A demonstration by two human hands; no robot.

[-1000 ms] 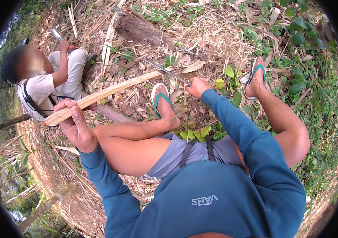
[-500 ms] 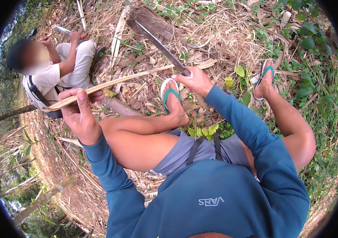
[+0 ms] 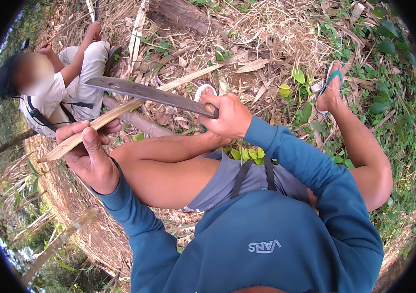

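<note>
1. Head view: I record the long, dark-grey metal machete [image 3: 152,93] crossing in front of the long, narrow, pale-yellow strip of split wood or bamboo [image 3: 124,108]. Half a second ago it pointed up across the weathered brown log [image 3: 183,17], away from the strip.
2. Bare right hand [image 3: 230,116]: fingers curled closed about the machete's brown handle, no gap visible. It has come left and lower, and now hides much of the white-and-green flip-flop [image 3: 203,91] on the left foot.
3. Bare left hand [image 3: 90,158]: thumb on the strip's near face, fingers behind it, parted only by the strip's thickness.
4. Strip's location: it slopes from just past the left hand, up and rightward over the leaf litter. More of its broad face shows than half a second ago; I judge it was turned slightly.
5. Finding: I judge the blade is back at the strip, just beyond the left fingers. I cannot tell whether the edge touches.
6. Machete's tip overlaps the seated co-worker in a pale shirt [image 3: 47,100] in my view; I cannot determine the true separation.
</note>
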